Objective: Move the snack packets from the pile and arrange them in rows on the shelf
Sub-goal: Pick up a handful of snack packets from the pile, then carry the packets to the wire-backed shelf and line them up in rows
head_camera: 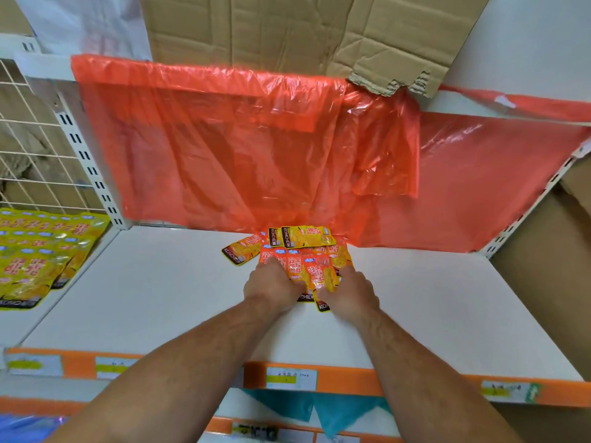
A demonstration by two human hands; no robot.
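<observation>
My left hand (271, 282) and right hand (348, 292) bracket a small fan of glossy orange-and-yellow foil snack packets (308, 271) lying flat near the back of the white, smooth-painted metal shelf (144, 298). Each of these flat rectangular sachets has crinkled, shiny film, red characters on a yellow ground and a black band at one end. They overlap side by side with their long axes running front to back and the black bands towards me.

My left fingers curl over the left edge of the fan with the thumb pressed on top. My right thumb lies on the nearest packet while the fingers run along the right edge. Both hands seem to be gripping the bunch, though the fingertips are hidden.

Just behind it, two crosswise packets (308, 236) lie with their long axes left to right and black bands at the left. A tilted packet (242, 252) sits diagonally beside them.

A translucent orange-red plastic sheet (224, 139) hangs wrinkled at the back, its hem touching the rear packets. Creased brown corrugated cardboard (287, 30) rests above. On the neighbouring bay at left lies the pile of yellow packets (38, 251), below a white wire grid (28, 132).
</observation>
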